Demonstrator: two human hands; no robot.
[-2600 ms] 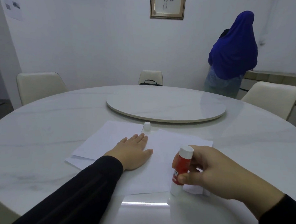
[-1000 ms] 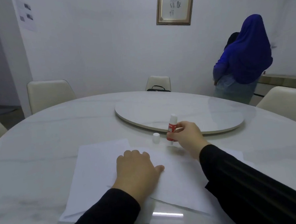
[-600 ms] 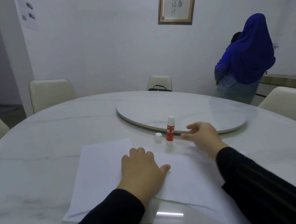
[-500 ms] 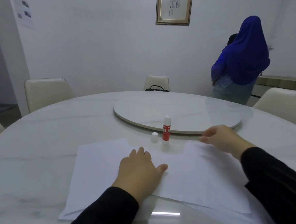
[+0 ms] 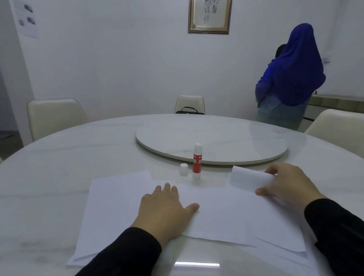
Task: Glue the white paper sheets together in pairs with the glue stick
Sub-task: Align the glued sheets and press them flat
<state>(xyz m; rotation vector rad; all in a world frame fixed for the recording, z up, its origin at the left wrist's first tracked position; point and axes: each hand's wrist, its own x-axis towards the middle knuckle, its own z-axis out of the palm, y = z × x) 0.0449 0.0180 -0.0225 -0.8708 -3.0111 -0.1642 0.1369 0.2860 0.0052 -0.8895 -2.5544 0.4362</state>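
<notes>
Several white paper sheets (image 5: 117,204) lie overlapped on the near part of the table. My left hand (image 5: 166,210) rests flat on them, fingers straight. My right hand (image 5: 285,187) pinches the far right corner of the top sheet (image 5: 233,215) and has it curled up off the pile. The red and white glue stick (image 5: 197,160) stands upright and uncapped just beyond the sheets. Its small white cap (image 5: 183,169) sits on the table to its left.
The round white marble table (image 5: 51,165) carries a raised turntable (image 5: 219,140) in its middle. Cream chairs (image 5: 55,117) stand around it. A person in a blue garment (image 5: 289,77) stands at the back right by a counter.
My right hand set the glue stick upright beside its cap, let go, moved right and took hold of the top sheet's far corner, lifting it. My left hand stayed on the sheets.
</notes>
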